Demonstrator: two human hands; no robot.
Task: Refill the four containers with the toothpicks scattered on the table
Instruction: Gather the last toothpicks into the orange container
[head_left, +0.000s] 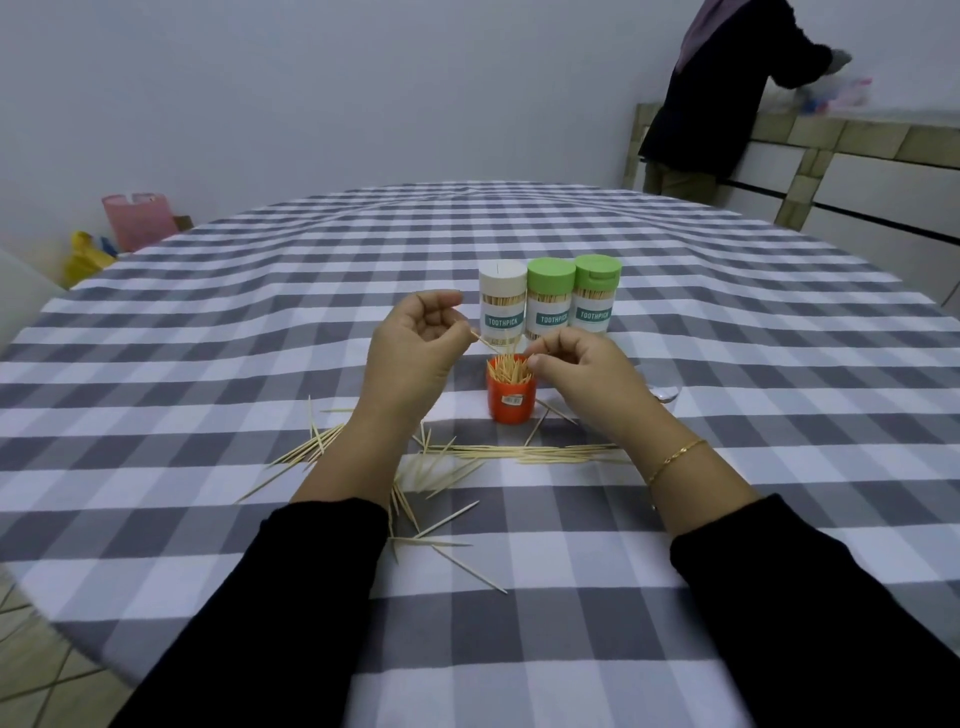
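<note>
An open orange container (511, 400) stands on the checked tablecloth, packed with upright toothpicks. My left hand (410, 358) hovers just left of it and pinches a toothpick (485, 344) that slants down toward the rim. My right hand (582, 371) is at the container's right rim, its fingertips pinching toothpicks at the mouth. Behind stand three closed containers labelled TOOTHPICK: one with a white lid (502, 306) and two with green lids (549, 304) (596, 296). Loose toothpicks (519, 453) lie scattered in front of the orange container, under and between my forearms.
The round table (208, 322) has a grey and white checked cloth. A clear lid or small dish (665, 391) lies right of my right hand. A person in dark clothes (727, 93) stands at a counter at the back right. A pink bin (139, 221) is on the floor, back left.
</note>
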